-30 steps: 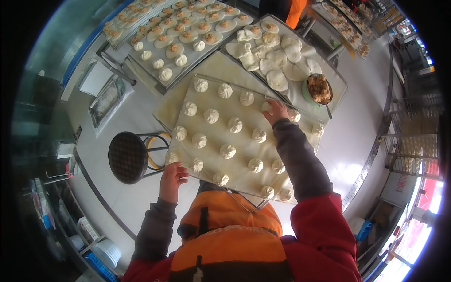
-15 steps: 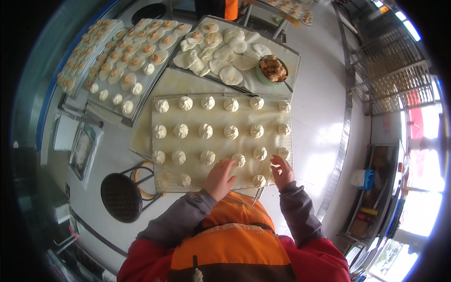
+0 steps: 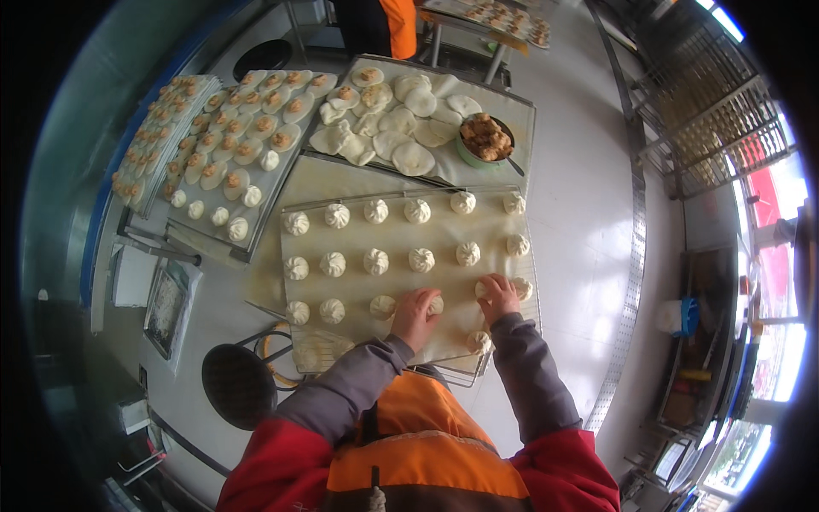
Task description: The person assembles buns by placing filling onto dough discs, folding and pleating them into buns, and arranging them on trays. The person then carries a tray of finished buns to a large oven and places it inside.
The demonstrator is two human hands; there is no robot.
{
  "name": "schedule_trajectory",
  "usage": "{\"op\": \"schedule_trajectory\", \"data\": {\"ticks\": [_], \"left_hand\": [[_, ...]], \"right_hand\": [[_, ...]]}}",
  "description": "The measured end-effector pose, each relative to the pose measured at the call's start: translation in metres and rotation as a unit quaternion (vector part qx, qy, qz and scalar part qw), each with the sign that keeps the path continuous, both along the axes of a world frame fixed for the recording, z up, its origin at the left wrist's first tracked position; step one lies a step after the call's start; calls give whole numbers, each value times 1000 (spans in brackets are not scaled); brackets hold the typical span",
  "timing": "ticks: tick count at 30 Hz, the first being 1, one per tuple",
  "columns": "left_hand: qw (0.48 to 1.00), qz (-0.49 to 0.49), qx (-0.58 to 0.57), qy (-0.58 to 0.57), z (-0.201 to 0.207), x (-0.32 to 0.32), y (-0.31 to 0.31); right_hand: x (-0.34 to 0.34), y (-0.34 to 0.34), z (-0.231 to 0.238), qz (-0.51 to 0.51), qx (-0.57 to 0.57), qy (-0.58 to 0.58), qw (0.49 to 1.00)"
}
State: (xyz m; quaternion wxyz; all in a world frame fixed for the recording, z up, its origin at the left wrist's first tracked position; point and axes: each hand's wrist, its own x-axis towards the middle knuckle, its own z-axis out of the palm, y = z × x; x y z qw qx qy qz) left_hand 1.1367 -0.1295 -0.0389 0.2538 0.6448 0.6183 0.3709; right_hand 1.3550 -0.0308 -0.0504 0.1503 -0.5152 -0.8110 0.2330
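Note:
Pleated, pale dough buns [image 3: 421, 259] sit in rows on a cloth-lined wire rack [image 3: 444, 328] in front of me. My left hand [image 3: 415, 317] has its fingers curled round the left side of one bun [image 3: 436, 305] in the row nearest but one. To its right, my right hand [image 3: 500, 297] closes its fingertips on another bun [image 3: 482, 290] of that row. Both buns rest on the cloth, partly covered by the fingers. Close to my right wrist lies one more bun [image 3: 479, 343], at the near edge.
Beyond the rack, a tray [image 3: 520, 119] bears flat dough rounds [image 3: 414, 158] and a green bowl of brown filling [image 3: 486, 139]. Trays [image 3: 192, 229] of filling-topped rounds stand at the left. A black stool [image 3: 239, 386] is near left. Another person's orange garment [image 3: 399, 26] shows at the back.
My hands have gone from hovering apart above the rack to gripping two buns. The view has shifted, so the rack appears lower. A near-left bun no longer shows, perhaps behind my left sleeve.

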Motion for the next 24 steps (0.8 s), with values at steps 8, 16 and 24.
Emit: {"op": "schedule_trajectory", "data": {"ticks": [8, 16, 24], "left_hand": [[991, -44, -37, 124, 9, 7, 4], [983, 89, -38, 158, 18, -19, 68], [989, -8, -74, 129, 0, -34, 93]], "right_hand": [[-38, 51, 33, 68, 10, -67, 995], [-31, 105, -2, 140, -108, 66, 982], [-36, 107, -24, 161, 30, -45, 986]]}}
